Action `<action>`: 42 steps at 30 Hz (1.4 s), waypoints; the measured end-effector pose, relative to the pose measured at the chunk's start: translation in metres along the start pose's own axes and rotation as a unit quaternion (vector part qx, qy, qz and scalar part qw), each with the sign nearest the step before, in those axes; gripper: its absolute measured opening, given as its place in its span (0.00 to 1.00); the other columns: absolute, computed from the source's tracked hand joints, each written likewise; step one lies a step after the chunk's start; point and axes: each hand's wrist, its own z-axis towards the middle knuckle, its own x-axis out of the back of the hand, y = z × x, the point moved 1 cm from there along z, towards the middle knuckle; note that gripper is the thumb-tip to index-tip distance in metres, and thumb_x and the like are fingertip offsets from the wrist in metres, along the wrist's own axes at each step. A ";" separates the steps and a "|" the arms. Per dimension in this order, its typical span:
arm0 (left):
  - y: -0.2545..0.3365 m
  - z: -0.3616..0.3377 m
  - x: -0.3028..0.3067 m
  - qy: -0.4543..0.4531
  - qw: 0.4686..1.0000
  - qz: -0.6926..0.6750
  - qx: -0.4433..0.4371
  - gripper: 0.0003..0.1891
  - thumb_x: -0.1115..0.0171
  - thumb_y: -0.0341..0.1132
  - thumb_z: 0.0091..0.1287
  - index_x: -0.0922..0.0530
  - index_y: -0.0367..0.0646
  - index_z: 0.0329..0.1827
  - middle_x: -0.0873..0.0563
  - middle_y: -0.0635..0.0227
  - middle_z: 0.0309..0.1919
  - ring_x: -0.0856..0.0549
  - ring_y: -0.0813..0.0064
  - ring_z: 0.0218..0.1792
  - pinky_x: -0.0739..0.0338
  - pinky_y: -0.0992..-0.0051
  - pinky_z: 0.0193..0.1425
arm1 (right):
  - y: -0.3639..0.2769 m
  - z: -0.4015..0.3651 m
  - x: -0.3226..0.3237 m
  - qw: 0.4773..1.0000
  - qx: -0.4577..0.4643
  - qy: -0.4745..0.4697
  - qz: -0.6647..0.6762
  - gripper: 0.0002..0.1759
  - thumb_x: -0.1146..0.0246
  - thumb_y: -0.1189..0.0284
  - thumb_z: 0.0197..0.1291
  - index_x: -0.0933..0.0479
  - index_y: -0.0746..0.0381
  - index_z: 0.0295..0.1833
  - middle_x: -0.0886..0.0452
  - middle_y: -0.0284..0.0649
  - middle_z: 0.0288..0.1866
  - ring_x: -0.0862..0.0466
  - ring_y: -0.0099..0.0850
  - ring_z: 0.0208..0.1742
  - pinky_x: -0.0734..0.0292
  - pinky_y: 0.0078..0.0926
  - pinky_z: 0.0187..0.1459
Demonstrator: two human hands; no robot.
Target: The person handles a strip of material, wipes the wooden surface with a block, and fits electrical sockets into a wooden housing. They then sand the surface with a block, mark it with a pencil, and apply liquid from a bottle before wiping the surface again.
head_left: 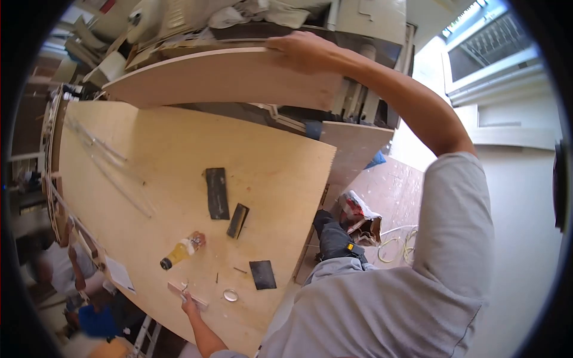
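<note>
My right hand (304, 51) grips the upper edge of a long wooden board (227, 77), which stands on edge along the far side of the table. Low on the plywood tabletop (161, 143), my left hand (190, 304) is closed over a small wooden strip (200, 303); a small pale or metallic thing shows at its fingertips, too small to name. Close by lie a yellowish bottle with a black cap (179, 253), a clear ring (230, 295) and a black square sheet (262, 275). Farther up are a dark block (238, 221) and a black rectangular sheet (217, 194).
Thin clear strips (110, 170) and a white paper (121, 274) lie on the tabletop's left part. Another person (59, 268) is at the lower left, near a ladder (146, 337). A torn bag (361, 221) and a pale cord (394, 244) lie on the floor.
</note>
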 end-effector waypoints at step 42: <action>0.020 -0.019 -0.007 0.127 0.967 0.213 0.064 0.30 0.38 0.59 0.59 0.23 0.33 0.30 0.21 0.63 0.23 0.27 0.71 0.14 0.36 0.70 0.14 | 0.024 0.044 -0.232 0.962 0.068 -0.236 -0.122 0.07 0.32 0.61 0.47 0.15 0.49 0.33 0.15 0.33 0.37 0.16 0.29 0.38 0.21 0.30 0.33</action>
